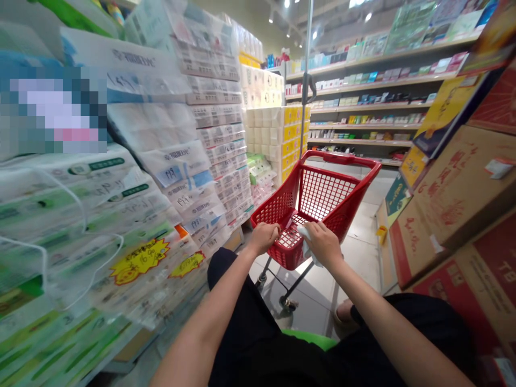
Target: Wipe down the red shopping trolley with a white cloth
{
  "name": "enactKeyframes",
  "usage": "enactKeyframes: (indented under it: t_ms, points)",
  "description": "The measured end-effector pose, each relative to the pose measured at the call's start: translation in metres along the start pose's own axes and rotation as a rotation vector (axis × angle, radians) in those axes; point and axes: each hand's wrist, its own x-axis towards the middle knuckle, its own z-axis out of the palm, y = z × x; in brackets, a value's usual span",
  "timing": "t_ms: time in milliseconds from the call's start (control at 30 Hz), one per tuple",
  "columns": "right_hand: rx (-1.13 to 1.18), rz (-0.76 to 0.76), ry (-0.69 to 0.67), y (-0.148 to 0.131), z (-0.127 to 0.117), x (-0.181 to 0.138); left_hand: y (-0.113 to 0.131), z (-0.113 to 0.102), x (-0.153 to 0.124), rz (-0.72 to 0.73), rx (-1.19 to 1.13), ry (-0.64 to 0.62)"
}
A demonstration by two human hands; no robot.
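A red plastic shopping cart [328, 196] stands in front of my knees, its basket lattice-walled and its frame on grey wheeled legs. My left hand [264, 238] is closed at the near left part of the basket's rim, fingers curled around it. Over the near right part of the rim, my right hand [324, 244] is closed on a white cloth [307, 236], which hangs down beside the basket wall. It could be a wipe; its material is hard to make out. No goods show inside the basket.
Tall stacks of wrapped tissue packs [217, 118] rise on my left, with yellow price tags [139, 260]. Cardboard boxes [463, 188] line the right side. Stocked shelves [363, 88] stand beyond the cart, and a grey pole [305, 107] rises behind it.
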Motion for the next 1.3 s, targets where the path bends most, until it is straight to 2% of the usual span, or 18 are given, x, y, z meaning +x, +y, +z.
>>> enactKeyframes:
  t_ms: [133, 233, 400, 633, 733, 833, 1033, 1100, 1200, 1300]
  points:
    - [0.005, 0.009, 0.022, -0.011, 0.002, 0.000, 0.040, 0.012, -0.012, 0.040, -0.017, 0.084]
    - [0.053, -0.032, 0.021, -0.019, -0.005, -0.006, 0.056, 0.019, -0.019, 0.031, -0.025, 0.145]
    - [0.114, -0.151, -0.068, -0.008, -0.022, -0.013, 0.041, 0.015, -0.023, 0.113, -0.053, 0.106]
    - [-0.046, -0.173, -0.047, 0.053, -0.025, 0.005, 0.034, 0.012, -0.027, 0.079, -0.048, 0.108]
    - [-0.076, -0.132, 0.003, 0.070, -0.028, 0.010, 0.034, 0.013, -0.026, 0.077, -0.053, 0.105]
    - [-0.033, -0.087, 0.046, 0.060, -0.026, 0.009, 0.035, 0.013, -0.022, 0.067, -0.053, 0.114]
    - [0.082, -0.179, 0.045, -0.010, -0.012, -0.004, 0.042, 0.017, -0.019, 0.054, -0.069, 0.136]
    - [0.120, -0.191, 0.028, -0.020, -0.012, -0.006, 0.042, 0.018, -0.020, 0.053, -0.071, 0.138]
    - [0.174, -0.186, -0.009, -0.004, -0.014, -0.003, 0.041, 0.016, -0.022, 0.059, -0.071, 0.129]
    - [0.159, -0.118, -0.010, 0.037, -0.018, 0.004, 0.041, 0.013, -0.024, 0.055, -0.076, 0.127]
